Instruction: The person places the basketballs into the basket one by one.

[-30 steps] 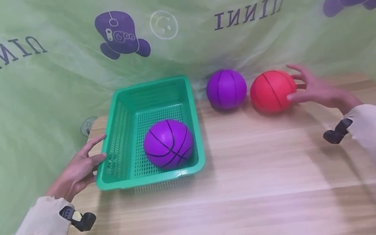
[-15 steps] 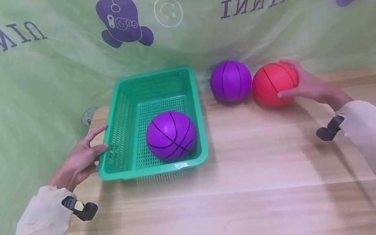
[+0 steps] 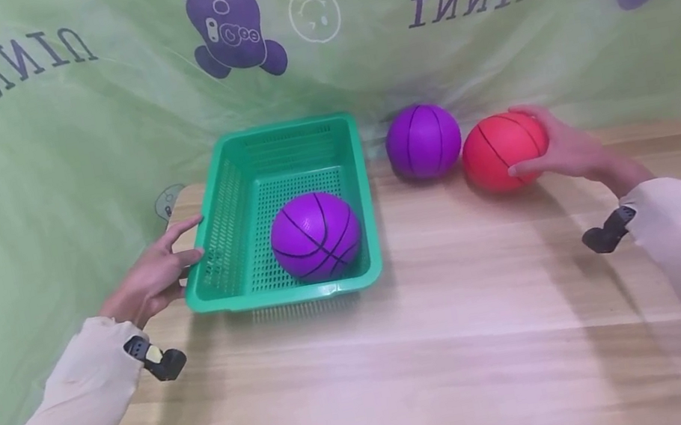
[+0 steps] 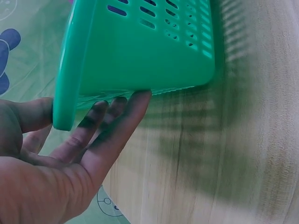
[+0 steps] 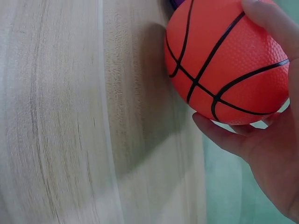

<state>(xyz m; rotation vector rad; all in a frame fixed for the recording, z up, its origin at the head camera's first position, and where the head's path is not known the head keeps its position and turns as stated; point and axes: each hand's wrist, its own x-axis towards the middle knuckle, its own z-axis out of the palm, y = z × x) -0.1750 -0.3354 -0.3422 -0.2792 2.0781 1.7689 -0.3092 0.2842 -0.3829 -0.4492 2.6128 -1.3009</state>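
Observation:
A green plastic basket (image 3: pixel 300 293) with slotted walls stands on the table, and a purple toy basketball (image 3: pixel 316 237) lies inside it. My left hand (image 3: pixel 154 277) holds the basket's left side; in the left wrist view the thumb meets the rim while the fingers rest against the wall below it. At the right, my right hand (image 3: pixel 564 146) grips a red toy basketball (image 5: pixel 224 60) from its right side, thumb on the near face and fingers spread round the back and underside. A second purple toy basketball (image 3: pixel 423 142) sits between the basket and the red one.
The wooden table (image 3: pixel 446 346) extends toward me in front of the basket and balls. Behind it hangs a green curtain (image 3: pixel 357 73) with purple printed figures and letters, close to the basket's and balls' far sides.
My right hand has closed in on the red basketball from the right, its fingers now round it. The left hand stays at the basket's rim. The head view has shifted slightly.

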